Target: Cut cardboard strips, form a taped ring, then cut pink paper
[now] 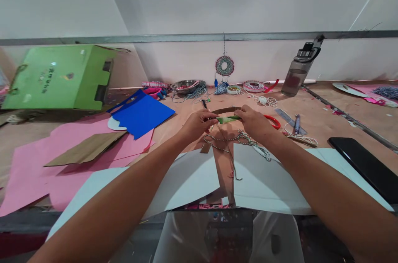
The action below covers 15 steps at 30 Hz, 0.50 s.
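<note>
Between both hands is a brown curved band (225, 110), bowed away from me like part of a hoop. A pale green strip (228, 119) runs along its near side. My left hand (199, 124) pinches the strip's left end, fingers together. At the right end, my right hand (248, 118) grips the strip and the band with closed fingers. Dark-and-white cord (244, 138) lies loosely below the hands. Beside my right hand rests a red scissor-like handle (273, 121), its other part hidden. A dark pen-like stick (204, 104) is just beyond my left hand.
White sheets (192, 176) lie at the near edge, with a black phone (365, 163) at right. Left are blue sheet (149, 109), pink sheets (27, 171) and a green box (52, 78). A bottle (298, 70) and hanging woven ring (224, 59) are at the back.
</note>
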{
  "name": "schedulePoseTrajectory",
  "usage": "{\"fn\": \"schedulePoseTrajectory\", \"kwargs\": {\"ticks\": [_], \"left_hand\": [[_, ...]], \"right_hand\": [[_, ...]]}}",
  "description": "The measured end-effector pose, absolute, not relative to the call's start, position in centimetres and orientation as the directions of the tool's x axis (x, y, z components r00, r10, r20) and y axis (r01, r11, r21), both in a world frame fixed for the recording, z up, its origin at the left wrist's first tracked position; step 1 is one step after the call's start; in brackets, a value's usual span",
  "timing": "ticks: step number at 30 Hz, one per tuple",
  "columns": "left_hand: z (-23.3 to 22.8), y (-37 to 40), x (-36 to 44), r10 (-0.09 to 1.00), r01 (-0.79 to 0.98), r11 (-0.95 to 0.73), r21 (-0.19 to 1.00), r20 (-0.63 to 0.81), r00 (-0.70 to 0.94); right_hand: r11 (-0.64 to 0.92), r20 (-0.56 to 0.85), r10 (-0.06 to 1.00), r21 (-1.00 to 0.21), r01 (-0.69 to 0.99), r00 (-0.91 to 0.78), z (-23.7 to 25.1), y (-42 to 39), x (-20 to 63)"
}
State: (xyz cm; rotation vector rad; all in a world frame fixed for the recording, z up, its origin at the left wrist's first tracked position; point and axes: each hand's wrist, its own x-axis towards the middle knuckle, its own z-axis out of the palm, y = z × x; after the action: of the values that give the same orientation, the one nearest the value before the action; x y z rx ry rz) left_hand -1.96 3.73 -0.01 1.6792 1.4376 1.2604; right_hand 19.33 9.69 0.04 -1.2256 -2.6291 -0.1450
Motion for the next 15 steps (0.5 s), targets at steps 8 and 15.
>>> {"fn": "schedulePoseTrajectory", "kwargs": {"ticks": [8, 15], "left_hand": [[-1.0, 4.3, -2.4, 0.947, 0.473, -0.261, 0.841, 0.318, -0.043], [-2.5, 4.8, -3.1, 0.949, 0.472, -0.151, 0.869, 0.261, -0.176]], "right_hand": [[0.697, 0.322, 0.715, -0.259, 0.668, -0.621, -0.9, 10.2, 19.3], [0.574, 0.402, 0.818, -0.511, 0.64, -0.412, -0.7, 10.9, 19.9]]}}
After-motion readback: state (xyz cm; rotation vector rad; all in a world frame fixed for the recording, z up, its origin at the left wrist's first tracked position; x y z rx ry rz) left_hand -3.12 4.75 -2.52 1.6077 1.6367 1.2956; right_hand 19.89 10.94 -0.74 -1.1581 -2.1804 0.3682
